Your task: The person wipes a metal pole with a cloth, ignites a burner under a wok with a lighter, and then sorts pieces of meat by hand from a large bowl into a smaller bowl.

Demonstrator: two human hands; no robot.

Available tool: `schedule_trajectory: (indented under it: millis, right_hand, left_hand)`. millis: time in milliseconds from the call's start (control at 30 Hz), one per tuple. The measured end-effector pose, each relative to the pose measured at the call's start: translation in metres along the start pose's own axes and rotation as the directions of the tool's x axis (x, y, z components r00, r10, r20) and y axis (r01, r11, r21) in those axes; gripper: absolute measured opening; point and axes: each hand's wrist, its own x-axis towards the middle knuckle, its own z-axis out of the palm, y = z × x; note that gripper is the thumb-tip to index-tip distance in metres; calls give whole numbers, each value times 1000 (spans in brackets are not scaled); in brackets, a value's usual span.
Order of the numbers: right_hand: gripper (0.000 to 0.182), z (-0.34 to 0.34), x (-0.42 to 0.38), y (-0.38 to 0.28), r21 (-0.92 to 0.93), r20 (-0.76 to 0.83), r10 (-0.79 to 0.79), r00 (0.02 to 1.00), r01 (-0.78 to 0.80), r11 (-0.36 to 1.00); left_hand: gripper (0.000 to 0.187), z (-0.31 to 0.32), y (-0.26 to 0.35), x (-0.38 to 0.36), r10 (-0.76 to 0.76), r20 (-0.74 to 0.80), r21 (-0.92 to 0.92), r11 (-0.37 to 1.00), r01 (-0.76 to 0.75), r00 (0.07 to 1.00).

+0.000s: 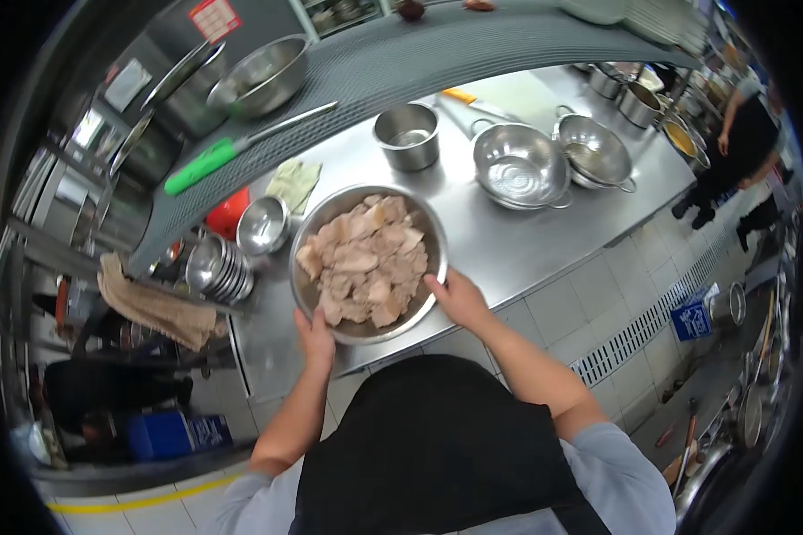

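Observation:
A large steel bowl [370, 338] full of pale meat chunks [357, 260] is at the near edge of the steel table [509, 245]. My left hand [315, 335] grips its lower left rim, fingers partly hidden by the bowl. On the right side, my right hand [458, 297] holds the rim with the thumb on top. Behind the bowl stands an empty steel pot [407, 136]. Two-handled steel colanders [519, 167] sit to the right. A small steel bowl [263, 225] and a pale green cloth [294, 185] lie to the left.
A shelf [375, 58] above the table's back holds a green-handled tool [202, 168] and steel bowls. A knife [477, 102] lies on a white board [509, 95]. Stacked bowls [219, 267] stand left. Another person [748, 134] stands at the far right.

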Motion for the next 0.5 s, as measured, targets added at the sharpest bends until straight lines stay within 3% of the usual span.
schedule_trajectory:
  millis: [133, 400, 467, 500]
  right_hand:
    - [49, 7, -2, 0, 40, -29, 54, 998, -53, 998]
    - [50, 10, 5, 10, 1, -67, 68, 995, -68, 998]
    - [49, -8, 9, -18, -410, -171, 93, 981, -156, 899]
    - [49, -17, 25, 4, -386, -332, -88, 939, -50, 921]
  left_hand:
    - [69, -2, 8, -4, 53, -3, 49, 997, -53, 999]
    - [39, -6, 16, -4, 118, 109, -193, 977, -95, 987]
    - [42, -11, 16, -5, 77, 186, -236, 971, -32, 979]
    - [47, -13, 12, -4, 126, 218, -239, 968, -72, 968]
